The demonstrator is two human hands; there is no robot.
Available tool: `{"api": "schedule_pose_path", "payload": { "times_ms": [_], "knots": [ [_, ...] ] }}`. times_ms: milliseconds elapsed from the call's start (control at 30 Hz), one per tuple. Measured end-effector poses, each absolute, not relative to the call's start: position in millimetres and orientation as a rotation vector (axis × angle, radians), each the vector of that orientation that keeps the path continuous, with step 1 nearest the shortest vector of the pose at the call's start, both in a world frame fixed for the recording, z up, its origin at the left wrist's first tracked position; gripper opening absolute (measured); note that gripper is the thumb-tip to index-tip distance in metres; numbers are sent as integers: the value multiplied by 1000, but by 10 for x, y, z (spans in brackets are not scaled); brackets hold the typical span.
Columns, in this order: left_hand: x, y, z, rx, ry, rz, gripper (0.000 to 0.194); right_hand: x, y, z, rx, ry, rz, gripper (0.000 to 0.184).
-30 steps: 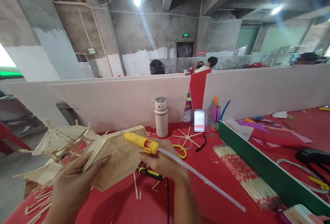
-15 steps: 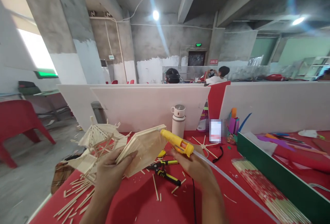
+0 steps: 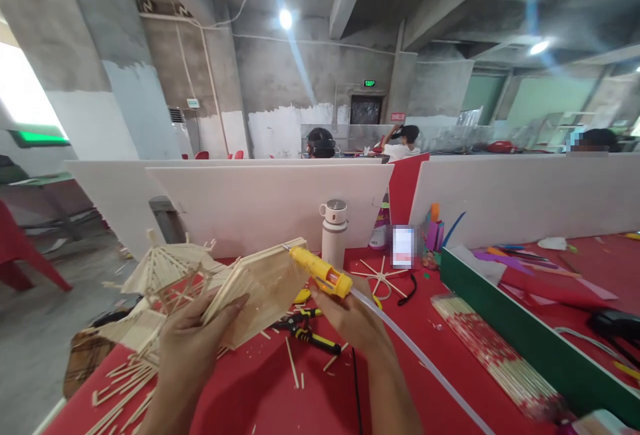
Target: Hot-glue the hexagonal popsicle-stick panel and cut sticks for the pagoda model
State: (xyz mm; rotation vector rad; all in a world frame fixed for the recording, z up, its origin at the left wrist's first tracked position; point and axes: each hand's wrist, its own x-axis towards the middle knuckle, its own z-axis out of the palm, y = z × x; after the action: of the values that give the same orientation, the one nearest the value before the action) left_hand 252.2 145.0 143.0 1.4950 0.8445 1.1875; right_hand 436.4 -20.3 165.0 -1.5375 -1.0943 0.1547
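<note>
My left hand (image 3: 193,338) grips a flat, many-sided panel (image 3: 265,295) built of thin wooden sticks, thumb on its near face, tilted up off the table. In my right hand (image 3: 350,318) is a yellow hot glue gun (image 3: 320,271) with a long clear glue stick (image 3: 425,361) trailing from its back end. The gun's nozzle is at the panel's upper edge; whether it touches cannot be told. Left of the panel stands a small pavilion-like model (image 3: 167,268) of the same sticks. Pliers with black and yellow handles (image 3: 315,338) lie beneath, between my hands.
Loose sticks (image 3: 125,388) lie at the table's left. Behind stand a white bottle (image 3: 333,238) and a phone (image 3: 403,247), near a star of sticks (image 3: 381,277). A bagged stick bundle (image 3: 495,355) lies beside a green divider (image 3: 530,335). White boards (image 3: 270,201) close off the back.
The camera view has swung right-to-left and partly back. Both hands keep hold of the panel and the glue gun, whose nozzle stays by the panel's upper edge.
</note>
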Motion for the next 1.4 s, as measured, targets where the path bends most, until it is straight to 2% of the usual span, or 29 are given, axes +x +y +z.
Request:
{"api": "schedule_pose_path", "payload": {
  "times_ms": [100, 300, 500, 667, 867, 1133, 1300, 1400],
  "knots": [
    [2547, 1453, 1429, 1455, 845, 1207, 39, 4377, -211, 1682, -1587, -1036, 98, 16],
    [2578, 1373, 1438, 1518, 862, 1224, 41, 4292, -202, 1708, -1487, -1129, 182, 15],
    [2564, 1448, 1410, 1585, 881, 1201, 43, 4327, -190, 1698, -1587, -1039, 57, 15],
    [2607, 1353, 1474, 1605, 931, 1231, 39, 4285, -167, 1677, -1576, -1151, 125, 17],
    [2584, 1336, 1519, 1568, 885, 1216, 35, 4327, -160, 1604, -1642, -1037, 32, 16],
    [2555, 1337, 1525, 1585, 887, 1234, 30, 4343, -195, 1590, -1553, -1080, 227, 14],
    [2549, 1365, 1519, 1487, 874, 1204, 34, 4492, -201, 1526, -1651, -919, 93, 21],
    [2572, 1380, 1492, 1389, 809, 1150, 39, 4464, -216, 1563, -1610, -951, 127, 21]
  ]
}}
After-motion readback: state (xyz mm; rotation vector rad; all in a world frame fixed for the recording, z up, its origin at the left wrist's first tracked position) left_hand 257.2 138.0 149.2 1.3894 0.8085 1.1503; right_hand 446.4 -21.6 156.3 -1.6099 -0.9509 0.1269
